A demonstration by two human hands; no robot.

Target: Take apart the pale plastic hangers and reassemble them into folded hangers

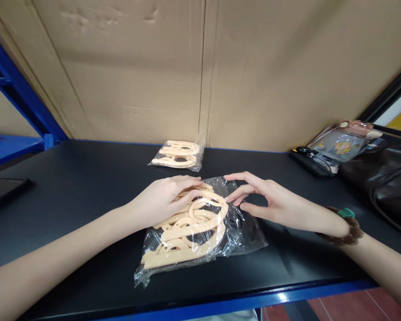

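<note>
A clear plastic bag point(240, 236) lies on the black table near its front edge, with several cream-coloured curved pieces point(194, 229) inside. My left hand point(167, 196) rests on the upper left of the bag, its fingers laid over the pieces and holding nothing. At the bag's upper right is my right hand point(260, 196), fingers apart and bent, the fingertips touching or just above the plastic beside the pieces. A brown fluffy band with a green part circles my right wrist.
Behind, a second clear bag point(178, 155) of similar pieces lies by the cardboard wall point(137, 80). On the right are a black device with cable point(312, 162), a picture pouch point(337, 145) and a dark leather bag point(384, 178). A dark flat object point(5, 189) sits at far left.
</note>
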